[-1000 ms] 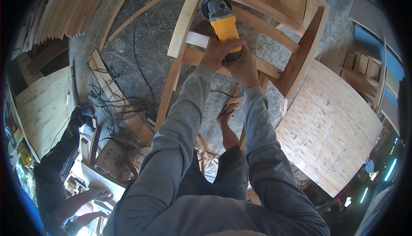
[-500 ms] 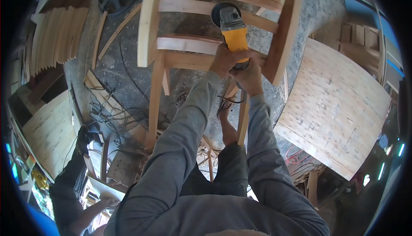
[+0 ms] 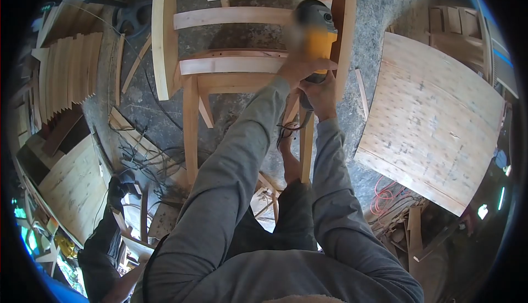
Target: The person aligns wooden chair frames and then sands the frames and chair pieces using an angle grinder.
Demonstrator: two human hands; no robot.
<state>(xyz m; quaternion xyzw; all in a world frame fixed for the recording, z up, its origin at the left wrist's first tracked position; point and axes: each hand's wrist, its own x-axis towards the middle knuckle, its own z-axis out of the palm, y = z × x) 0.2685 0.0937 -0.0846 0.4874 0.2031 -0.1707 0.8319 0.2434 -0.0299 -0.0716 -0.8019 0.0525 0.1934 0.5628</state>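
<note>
A yellow angle grinder (image 3: 320, 42) is gripped in both hands over a wooden chair frame (image 3: 234, 17). My left hand (image 3: 300, 68) wraps the grinder's body from the left. Just below it, my right hand (image 3: 320, 94) is closed round the rear end, where the cord (image 3: 295, 126) trails down. The grinder's dark head lies close to the right ends of the chair's slats, beside the right post (image 3: 345, 33). A blurred patch hides the disc's edge, so I cannot tell whether it touches the wood.
A large pale wooden panel (image 3: 432, 121) lies to the right. Stacked notched boards (image 3: 69, 74) stand at the left. Tangled cables (image 3: 148, 149) and wood strips litter the floor. At lower left, another person's dark-clothed leg (image 3: 99, 248) shows beside wood pieces. A red cord (image 3: 384, 195) lies below the panel.
The grinder has moved right along the slats to the right post, and its head has turned slightly. The chair appears farther left as the view shifted. Both hands keep their hold.
</note>
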